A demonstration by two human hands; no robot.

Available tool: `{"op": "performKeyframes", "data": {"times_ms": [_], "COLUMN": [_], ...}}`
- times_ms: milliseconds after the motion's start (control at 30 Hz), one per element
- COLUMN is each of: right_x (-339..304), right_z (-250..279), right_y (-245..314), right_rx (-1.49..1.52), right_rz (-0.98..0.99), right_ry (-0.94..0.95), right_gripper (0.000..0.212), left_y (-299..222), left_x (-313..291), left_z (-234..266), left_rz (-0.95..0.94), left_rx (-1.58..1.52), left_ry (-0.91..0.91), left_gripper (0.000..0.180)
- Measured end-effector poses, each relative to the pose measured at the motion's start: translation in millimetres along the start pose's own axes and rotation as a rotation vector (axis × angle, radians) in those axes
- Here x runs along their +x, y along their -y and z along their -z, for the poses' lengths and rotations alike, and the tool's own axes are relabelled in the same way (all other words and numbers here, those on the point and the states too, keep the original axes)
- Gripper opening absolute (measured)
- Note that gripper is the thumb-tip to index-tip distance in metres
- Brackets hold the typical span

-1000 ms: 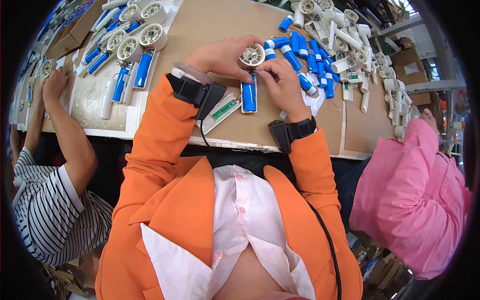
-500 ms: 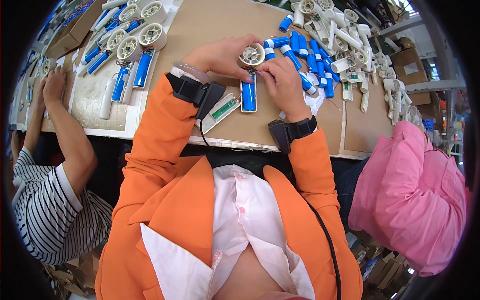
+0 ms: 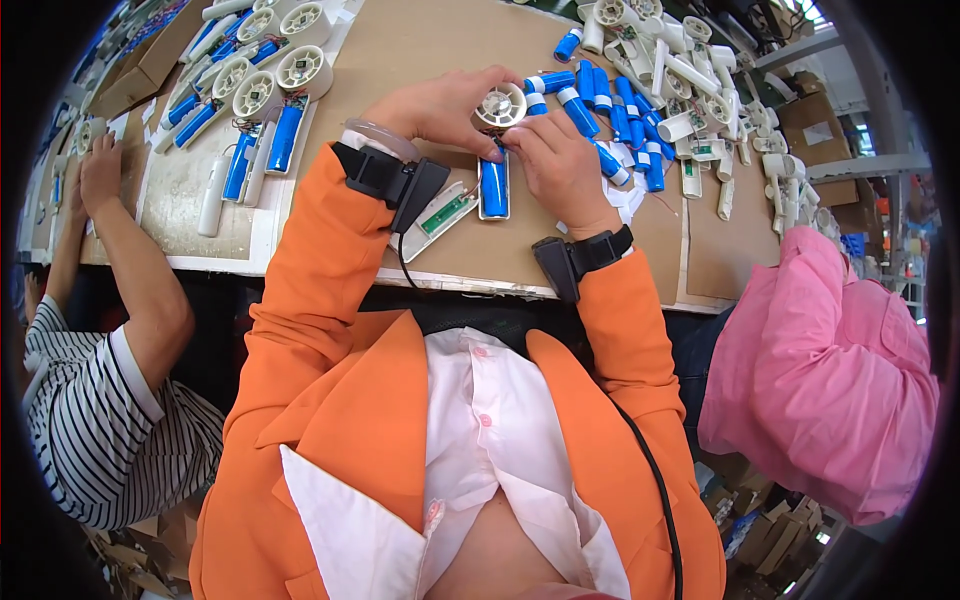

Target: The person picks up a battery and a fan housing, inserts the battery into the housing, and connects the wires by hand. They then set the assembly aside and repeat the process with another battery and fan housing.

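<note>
In front of me lies a small handheld fan body with a round white ribbed head (image 3: 500, 106) and a blue cylindrical battery (image 3: 494, 188) in its white handle half. My left hand (image 3: 445, 108) curls round the head, its thumb pressing near the top of the battery. My right hand (image 3: 558, 165) pinches at the neck between head and battery; its fingertips hide what they grip. Just left of the handle, a loose white shell half (image 3: 432, 222) with a green circuit board (image 3: 446, 214) rests on the brown table surface (image 3: 400, 40).
Loose blue batteries (image 3: 600, 90) are piled to the right, with white plastic parts (image 3: 700, 85) beyond. Fan bodies with batteries (image 3: 262, 95) stand in rows at left. A person in a striped shirt (image 3: 105, 430) works at left, another in pink (image 3: 820, 370) at right.
My right hand has shifted slightly left, and its fingertips have closed in at the fan's neck. The fan body has moved a little. My left hand keeps its grip.
</note>
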State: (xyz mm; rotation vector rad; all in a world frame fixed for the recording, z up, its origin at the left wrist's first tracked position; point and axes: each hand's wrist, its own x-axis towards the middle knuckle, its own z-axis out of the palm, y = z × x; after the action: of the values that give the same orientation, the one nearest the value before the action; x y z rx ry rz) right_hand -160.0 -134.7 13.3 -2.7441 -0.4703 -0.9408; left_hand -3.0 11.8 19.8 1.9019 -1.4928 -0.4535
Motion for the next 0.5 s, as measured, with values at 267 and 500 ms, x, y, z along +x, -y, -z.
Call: {"op": "performKeyframes", "data": {"times_ms": [267,500], "right_x": [-4,-3], "right_z": [-2,22], "right_y": [4,-18], "right_rx": [0.028,0.253], "right_rz": [-0.093,-0.292], "right_ry": [-0.027,-0.245], "right_gripper": [0.015,0.010], "left_y": [-6,7], "left_x": [1,-2], "left_z": [3,11], "left_rz": [0.013,-0.072], "left_rx": [0.001,-0.203], "left_ry": [0.024,0.008], "left_gripper": [0.084,0.090]}}
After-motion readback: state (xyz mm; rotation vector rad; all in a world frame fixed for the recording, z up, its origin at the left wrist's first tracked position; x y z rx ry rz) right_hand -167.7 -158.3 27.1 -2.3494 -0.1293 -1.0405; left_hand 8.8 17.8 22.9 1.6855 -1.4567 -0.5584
